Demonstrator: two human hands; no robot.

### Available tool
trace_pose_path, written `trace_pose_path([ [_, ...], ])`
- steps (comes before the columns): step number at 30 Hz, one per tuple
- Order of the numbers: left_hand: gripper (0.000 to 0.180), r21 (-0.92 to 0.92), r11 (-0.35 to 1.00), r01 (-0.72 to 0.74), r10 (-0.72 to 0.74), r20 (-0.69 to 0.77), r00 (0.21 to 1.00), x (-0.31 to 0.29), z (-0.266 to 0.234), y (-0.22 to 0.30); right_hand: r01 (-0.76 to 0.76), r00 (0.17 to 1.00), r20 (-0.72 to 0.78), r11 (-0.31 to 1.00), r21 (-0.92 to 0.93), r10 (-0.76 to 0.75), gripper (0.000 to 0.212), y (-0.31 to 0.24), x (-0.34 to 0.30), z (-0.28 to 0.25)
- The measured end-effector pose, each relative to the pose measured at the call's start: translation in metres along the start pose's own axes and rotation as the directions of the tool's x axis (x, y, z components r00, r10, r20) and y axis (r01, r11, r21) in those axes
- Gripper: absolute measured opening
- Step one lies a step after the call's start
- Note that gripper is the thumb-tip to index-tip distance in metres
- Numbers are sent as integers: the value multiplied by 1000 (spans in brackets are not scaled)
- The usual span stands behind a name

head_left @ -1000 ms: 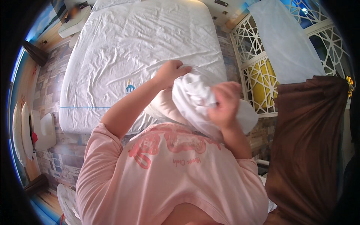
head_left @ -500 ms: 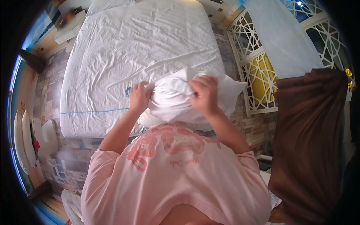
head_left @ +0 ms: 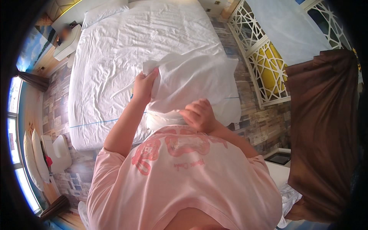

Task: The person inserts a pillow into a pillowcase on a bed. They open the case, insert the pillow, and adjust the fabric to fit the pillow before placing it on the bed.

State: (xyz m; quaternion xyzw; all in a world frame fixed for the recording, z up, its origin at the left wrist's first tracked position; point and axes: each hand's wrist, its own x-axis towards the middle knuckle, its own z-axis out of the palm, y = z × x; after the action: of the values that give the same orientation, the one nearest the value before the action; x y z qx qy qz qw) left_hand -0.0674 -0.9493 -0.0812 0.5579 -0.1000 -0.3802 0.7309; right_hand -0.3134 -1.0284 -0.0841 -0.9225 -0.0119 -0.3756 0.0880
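Observation:
A white pillowcase is spread out in front of me above the foot of the bed, its far side lifted and loose. My left hand is closed on its left edge, thumb on top. My right hand is curled at the near edge, the fingers pinched on the cloth there; the hand itself hides part of that grip. Below the case, close against my shirt, a plump white bundle shows in part, perhaps a pillow. Beneath lies the bed's wrinkled white sheet with a thin blue stripe.
A white pillow rests at the bed's far left corner. White lattice panels and a brown curtain stand on the right. At left are a white chair and upright cushions. Patterned wood flooring surrounds the bed.
The bunched pillowcase has opened out flatter and spread away from me. My right hand has come down towards my body; my left hand has moved slightly farther out, still holding the cloth.

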Motion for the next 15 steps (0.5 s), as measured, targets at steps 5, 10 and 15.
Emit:
trace_pose_path([
  [5,30,232,967,-102,102,11,995,5,21,23,-112,994,-39,924,-365,105,36,27,-17,25],
  [10,28,318,927,-198,169,117,979,8,30,39,-146,987,-111,946,-291,118,41,43,1,27],
  [15,29,153,960,-233,248,-88,965,31,18,60,-216,952,196,969,-122,237,31,46,-60,36],
])
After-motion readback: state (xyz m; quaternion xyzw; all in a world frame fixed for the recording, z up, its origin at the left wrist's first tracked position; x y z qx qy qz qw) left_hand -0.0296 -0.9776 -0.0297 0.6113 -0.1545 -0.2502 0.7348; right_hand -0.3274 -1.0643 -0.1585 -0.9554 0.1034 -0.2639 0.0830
